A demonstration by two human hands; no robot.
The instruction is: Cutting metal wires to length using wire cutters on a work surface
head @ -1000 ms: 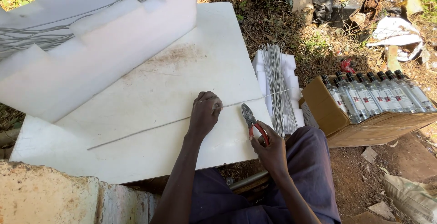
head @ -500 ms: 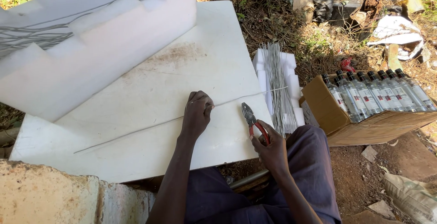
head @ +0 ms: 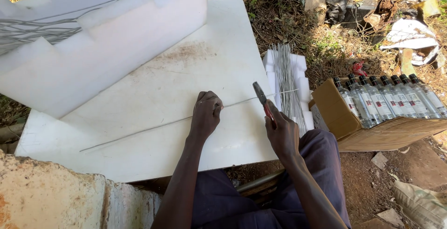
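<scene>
Outdoors, a flat white foam board [head: 153, 94] lies over littered ground. Across the board runs a long thin grey metal wire [head: 139, 130]; the left hand [head: 206, 115] pins it, fingers curled, while the right hand [head: 281, 131] grips red-handled pliers [head: 262, 99] at the board's right edge, on the wire.

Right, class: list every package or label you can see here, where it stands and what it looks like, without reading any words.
Cardboard box: on the ground at right, brown, open-topped, rectangular.
Bottles: standing in a row inside the box, clear with dark caps.
Bottle labels: on each bottle's side, pale with a red mark and dark print.
Foam packing blocks: top left on the white board, white, stepped.
Signs or screens: none.
</scene>
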